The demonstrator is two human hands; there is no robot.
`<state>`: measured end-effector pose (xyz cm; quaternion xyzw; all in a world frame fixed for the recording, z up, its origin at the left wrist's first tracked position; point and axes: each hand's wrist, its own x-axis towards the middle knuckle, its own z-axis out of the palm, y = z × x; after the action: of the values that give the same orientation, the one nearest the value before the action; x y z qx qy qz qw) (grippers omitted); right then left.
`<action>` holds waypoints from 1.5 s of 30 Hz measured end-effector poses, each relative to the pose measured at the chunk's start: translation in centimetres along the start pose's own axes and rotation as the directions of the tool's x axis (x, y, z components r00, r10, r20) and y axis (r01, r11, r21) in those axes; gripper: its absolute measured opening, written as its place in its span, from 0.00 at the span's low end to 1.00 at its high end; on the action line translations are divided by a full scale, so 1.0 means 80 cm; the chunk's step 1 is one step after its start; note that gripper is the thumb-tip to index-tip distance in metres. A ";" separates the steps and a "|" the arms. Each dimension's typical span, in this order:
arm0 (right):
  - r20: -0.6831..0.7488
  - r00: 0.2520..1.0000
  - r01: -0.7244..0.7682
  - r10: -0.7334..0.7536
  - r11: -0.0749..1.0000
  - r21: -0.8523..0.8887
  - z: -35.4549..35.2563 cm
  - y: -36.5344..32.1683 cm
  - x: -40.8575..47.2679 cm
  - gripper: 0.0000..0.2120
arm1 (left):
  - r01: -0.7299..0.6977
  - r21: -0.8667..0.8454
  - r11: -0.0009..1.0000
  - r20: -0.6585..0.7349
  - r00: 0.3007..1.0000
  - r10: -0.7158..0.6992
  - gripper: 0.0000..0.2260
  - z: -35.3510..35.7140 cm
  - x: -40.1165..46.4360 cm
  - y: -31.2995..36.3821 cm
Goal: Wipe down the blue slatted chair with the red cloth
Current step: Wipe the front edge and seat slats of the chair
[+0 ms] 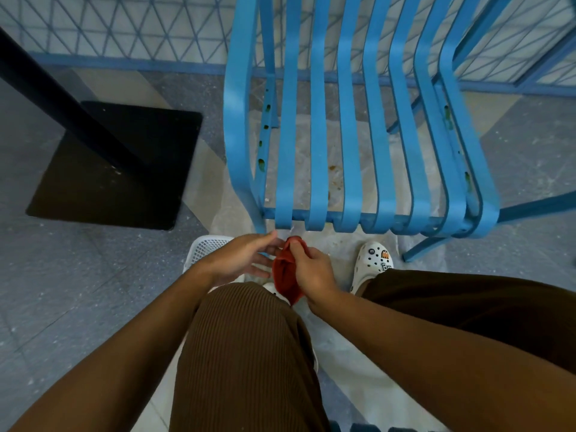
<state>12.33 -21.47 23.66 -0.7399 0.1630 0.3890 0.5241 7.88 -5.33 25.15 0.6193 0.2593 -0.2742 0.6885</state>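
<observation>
1 blue slatted chair (pixel 349 126) on grey speckled floor (pixel 78 291).

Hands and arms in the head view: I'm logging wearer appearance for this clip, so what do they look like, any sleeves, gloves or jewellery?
Both arms are bare from the bottom edge of the picture to the wrist: no sleeve shows. The left hand and the right hand wear no gloves, and no watch, bracelet or ring is visible on wrists or fingers. Motion blur could hide fine detail.

bare forearms | brown ribbed trousers (pixel 249 353) | white charm-studded clog (pixel 372 263)
</observation>
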 end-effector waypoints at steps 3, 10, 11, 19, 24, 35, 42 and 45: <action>0.066 0.993 0.107 -0.100 0.988 -0.107 -0.025 -0.020 -0.024 0.20 | -0.017 0.097 0.995 0.108 0.994 0.007 0.20 -0.001 -0.032 0.026; 0.168 0.928 0.363 -0.333 0.908 -0.207 -0.088 -0.098 -0.080 0.15 | -0.202 0.158 0.967 0.239 0.958 0.161 0.22 0.020 -0.090 0.107; 0.184 0.916 0.391 -0.356 0.895 -0.213 -0.098 -0.106 -0.086 0.17 | -0.229 0.183 0.956 0.258 0.950 0.178 0.24 0.024 -0.096 0.119; 0.245 0.805 0.588 -0.540 0.780 -0.214 -0.190 -0.188 -0.146 0.17 | -0.419 0.237 0.877 0.276 0.894 0.353 0.30 0.087 -0.125 0.212; 0.200 0.740 0.672 -0.642 0.710 -0.210 -0.255 -0.234 -0.179 0.16 | -0.545 0.220 0.809 0.196 0.837 0.511 0.21 0.139 -0.128 0.268; 0.079 0.627 0.767 -0.775 0.597 -0.233 -0.418 -0.280 -0.244 0.14 | -0.693 0.167 0.701 0.024 0.714 0.700 0.14 0.243 -0.084 0.331; -0.154 0.538 0.830 -0.829 0.553 -0.071 -0.530 -0.270 -0.221 0.17 | -0.654 0.400 0.642 0.082 0.724 0.685 0.06 0.283 0.004 0.319; -0.245 0.545 0.820 -0.802 0.571 -0.044 -0.562 -0.253 -0.186 0.19 | -0.604 0.540 0.586 0.109 0.741 0.662 0.08 0.299 0.053 0.309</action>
<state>34.05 -56.44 54.57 -0.7515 -0.1212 0.0051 0.6485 28.58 -27.35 42.11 0.8520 -0.0318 -0.0400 0.5211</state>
